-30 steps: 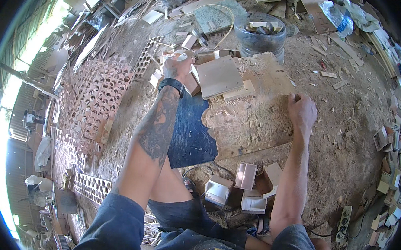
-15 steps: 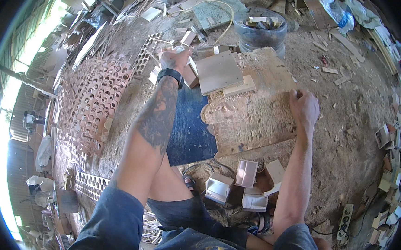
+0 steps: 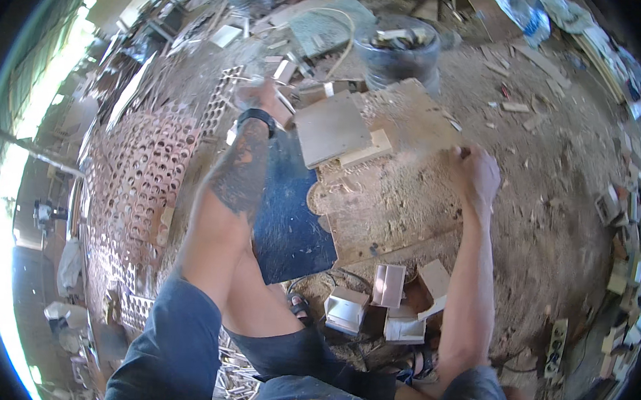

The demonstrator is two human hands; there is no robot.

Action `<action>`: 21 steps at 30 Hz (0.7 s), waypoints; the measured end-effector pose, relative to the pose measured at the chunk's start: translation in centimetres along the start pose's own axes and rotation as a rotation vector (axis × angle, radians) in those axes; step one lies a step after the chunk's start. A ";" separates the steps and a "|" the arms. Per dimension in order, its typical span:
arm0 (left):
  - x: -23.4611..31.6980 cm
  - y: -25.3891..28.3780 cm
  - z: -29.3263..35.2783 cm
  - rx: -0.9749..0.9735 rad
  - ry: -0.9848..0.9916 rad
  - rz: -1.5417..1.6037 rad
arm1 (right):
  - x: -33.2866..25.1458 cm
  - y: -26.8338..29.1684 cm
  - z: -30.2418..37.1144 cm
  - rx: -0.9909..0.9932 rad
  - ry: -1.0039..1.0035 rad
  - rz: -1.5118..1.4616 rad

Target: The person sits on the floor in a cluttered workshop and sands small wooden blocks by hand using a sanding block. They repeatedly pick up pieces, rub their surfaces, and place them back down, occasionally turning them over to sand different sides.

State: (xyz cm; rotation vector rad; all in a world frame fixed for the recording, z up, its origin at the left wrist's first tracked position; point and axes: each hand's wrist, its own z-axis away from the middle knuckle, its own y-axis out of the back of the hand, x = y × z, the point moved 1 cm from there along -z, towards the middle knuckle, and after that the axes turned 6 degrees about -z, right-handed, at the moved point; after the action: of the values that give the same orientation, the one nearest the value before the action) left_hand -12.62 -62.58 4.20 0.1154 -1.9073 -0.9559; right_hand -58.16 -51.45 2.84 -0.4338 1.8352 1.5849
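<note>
At the far left of the worktop, my left hand (image 3: 259, 95), with a dark band at its wrist, reaches in among small wood blocks. Its fingers are blurred, and I cannot tell what they hold. Just right of it lies a flat grey-beige board (image 3: 331, 129), resting partly over a small pale wood block (image 3: 366, 149). My right hand (image 3: 476, 172) is closed at the right side of the sawdust-covered plywood sheet (image 3: 402, 206). Its fingers are curled in, and whatever is between them is too small to make out. A dark blue panel (image 3: 293, 220) lies under my left forearm.
Several small wooden box pieces (image 3: 346, 309) stand near my feet. A bucket (image 3: 398, 60) of offcuts stands beyond the plywood. Sheets with round holes (image 3: 143, 180) lie at the left, a pile of wood pieces (image 3: 619, 280) at the far right. Scraps and sawdust cover the ground.
The whole view has shifted, so the scene sits slightly further left and lower. Both hands stay near the same places on the worktop, with the left one blurred among the blocks.
</note>
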 end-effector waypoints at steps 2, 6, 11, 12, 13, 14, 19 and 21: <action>-0.5 -0.1 -1.7 0.044 -0.026 -0.058 | -0.2 -0.1 -0.1 0.067 0.049 0.042; 0.5 3.4 -3.4 0.234 -0.048 -0.214 | -0.6 0.1 -0.5 0.013 -0.022 0.041; 4.0 13.9 7.9 -0.568 -0.316 0.218 | 0.0 -0.3 -0.6 -0.019 -0.006 0.099; 3.5 16.5 12.9 -0.782 -0.589 0.216 | 0.2 -0.4 -0.4 0.004 0.001 0.067; 2.4 17.6 18.5 -1.061 -0.482 0.267 | 0.5 -0.6 -0.3 0.008 -0.013 0.050; 1.0 18.8 24.1 -1.260 -0.430 0.163 | 0.7 -0.8 -0.3 0.023 -0.006 0.023; -5.8 14.1 42.2 -1.253 -0.201 -0.223 | 0.9 -0.7 -0.1 0.049 0.036 0.056; -8.2 9.4 44.0 -1.171 -0.203 -0.003 | 0.6 -0.3 -0.1 0.029 0.044 0.034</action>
State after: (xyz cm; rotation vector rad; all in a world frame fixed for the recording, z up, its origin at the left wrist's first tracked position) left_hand -40.21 -27.41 -5.48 -0.6811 -1.2384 -1.9734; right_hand -58.43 -51.51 2.22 -0.4298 1.9058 1.5813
